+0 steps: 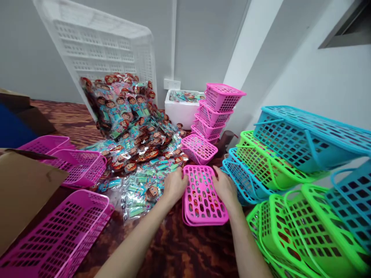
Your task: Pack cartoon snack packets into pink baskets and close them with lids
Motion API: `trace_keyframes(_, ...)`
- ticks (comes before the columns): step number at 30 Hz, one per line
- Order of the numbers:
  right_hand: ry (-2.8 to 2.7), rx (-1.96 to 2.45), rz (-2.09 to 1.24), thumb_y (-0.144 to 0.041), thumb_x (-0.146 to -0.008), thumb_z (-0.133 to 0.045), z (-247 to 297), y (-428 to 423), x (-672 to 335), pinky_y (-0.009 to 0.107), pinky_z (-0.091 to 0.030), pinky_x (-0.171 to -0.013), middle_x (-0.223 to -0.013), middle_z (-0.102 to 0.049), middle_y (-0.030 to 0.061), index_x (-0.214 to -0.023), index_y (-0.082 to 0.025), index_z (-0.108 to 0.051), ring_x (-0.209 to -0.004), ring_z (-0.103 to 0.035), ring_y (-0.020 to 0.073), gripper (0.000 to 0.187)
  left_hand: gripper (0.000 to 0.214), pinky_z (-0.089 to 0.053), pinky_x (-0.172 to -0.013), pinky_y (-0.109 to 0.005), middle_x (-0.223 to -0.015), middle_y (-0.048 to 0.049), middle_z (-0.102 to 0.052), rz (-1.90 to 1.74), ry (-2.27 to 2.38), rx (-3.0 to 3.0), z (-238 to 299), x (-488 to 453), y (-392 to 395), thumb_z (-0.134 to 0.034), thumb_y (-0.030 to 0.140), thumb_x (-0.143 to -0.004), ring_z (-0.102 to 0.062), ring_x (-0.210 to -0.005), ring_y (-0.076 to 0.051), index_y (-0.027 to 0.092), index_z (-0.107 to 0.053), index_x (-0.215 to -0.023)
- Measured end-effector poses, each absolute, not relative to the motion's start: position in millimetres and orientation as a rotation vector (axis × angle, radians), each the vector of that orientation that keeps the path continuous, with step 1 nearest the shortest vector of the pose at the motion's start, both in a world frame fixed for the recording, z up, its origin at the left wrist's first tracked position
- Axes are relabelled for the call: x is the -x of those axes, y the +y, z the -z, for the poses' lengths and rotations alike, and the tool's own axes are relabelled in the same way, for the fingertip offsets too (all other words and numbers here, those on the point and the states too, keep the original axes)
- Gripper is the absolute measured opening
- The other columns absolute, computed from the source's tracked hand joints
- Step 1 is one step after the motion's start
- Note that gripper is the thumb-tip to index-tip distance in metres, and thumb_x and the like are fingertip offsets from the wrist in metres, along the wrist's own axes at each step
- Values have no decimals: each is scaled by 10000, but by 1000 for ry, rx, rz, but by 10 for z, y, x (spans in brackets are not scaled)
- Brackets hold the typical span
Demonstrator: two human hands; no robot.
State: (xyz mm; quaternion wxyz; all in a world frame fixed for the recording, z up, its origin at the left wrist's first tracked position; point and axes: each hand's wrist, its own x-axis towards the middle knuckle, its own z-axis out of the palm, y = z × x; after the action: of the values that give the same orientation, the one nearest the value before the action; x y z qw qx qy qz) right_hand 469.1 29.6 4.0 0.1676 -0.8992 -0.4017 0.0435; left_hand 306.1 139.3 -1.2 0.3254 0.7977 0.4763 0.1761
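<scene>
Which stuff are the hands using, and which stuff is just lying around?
In use: left hand, right hand, the pink basket they grip by its sides.
Lying about: toy packets, green baskets, blue baskets, white crate, cardboard box.

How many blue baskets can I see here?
3 blue baskets: one tops the right pile, one lies low under a green basket, one at the right edge. More may be hidden.

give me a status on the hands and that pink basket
Left hand and right hand clamped on either side of pink basket, bottom up. Toy packets close on left, green baskets on right.
</scene>
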Motion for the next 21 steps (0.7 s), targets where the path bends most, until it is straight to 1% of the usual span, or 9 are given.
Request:
trace_keyframes(2,-1171,2573,-138,-216,-966,-401,-28,299,-4670,301,-432,-893,-1197,-680,87,-1383,-251,-552,-1055,-648,218,445,213,-451,-812,-359,-892,-102,-716,-423,1282,-2152,29,-3056,1374,-500,251,-905,-671,-897,-284,187,-665,-1023)
trace_keyframes(4,-1186,2584,-132,-224,-969,-397,-10,286,-4659,307,-440,-898,-1189,-673,89,-1374,-271,-568,-1048,-653,224,442,266,-453,-819,-361,-932,-103,-726,-401,1290,-2194,61,-3043,1341,-470,255,-920,-677,-906,-284,198,-662,-1096)
trace_keyframes(6,-1200,2571,-114,-234,-972,-390,24,265,-4664,315,-450,-901,-1192,-661,103,-1380,-262,-566,-1042,-657,232,445,346,-455,-842,-356,-1042,-97,-723,-403,1273,-2225,101,-3023,1302,-437,255,-941,-674,-952,-274,222,-623,-1230)
trace_keyframes(8,-1217,2515,-113,-230,-975,-373,70,245,-4687,321,-455,-921,-1206,-655,113,-1385,-237,-563,-1060,-654,236,452,436,-457,-866,-343,-1166,-89,-689,-412,1241,-2272,139,-3000,1268,-397,251,-963,-662,-1010,-258,248,-532,-1377)
trace_keyframes(10,-1229,2423,-123,-214,-968,-369,112,231,-4720,322,-451,-963,-1228,-657,114,-1369,-205,-573,-1104,-640,233,450,488,-463,-871,-329,-1216,-90,-654,-412,1217,-2332,166,-2979,1248,-362,244,-978,-650,-1035,-246,255,-462,-1455)
trace_keyframes(15,-1246,2284,-156,-171,-935,-384,184,188,-4728,354,-432,-1038,-1261,-664,115,-1297,-146,-602,-1165,-618,242,423,526,-472,-874,-325,-1155,-102,-636,-386,1160,-2408,195,-2934,1225,-319,255,-1002,-643,-1022,-244,229,-369,-1524)
trace_keyframes(18,-1195,2287,-122,-171,-943,-353,234,127,-4634,379,-435,-1048,-1330,-630,124,-1350,-135,-557,-1190,-612,252,457,538,-466,-896,-336,-1160,-110,-630,-365,1100,-2399,233,-2903,1205,-288,263,-1016,-637,-1028,-248,203,-304,-1551)
trace_keyframes(21,-1155,2323,-94,-186,-952,-342,258,69,-4544,384,-454,-1031,-1368,-610,115,-1399,-152,-522,-1171,-631,253,483,540,-461,-911,-333,-1172,-112,-624,-378,1052,-2375,301,-2882,1201,-282,269,-1019,-630,-1053,-248,189,-290,-1553)
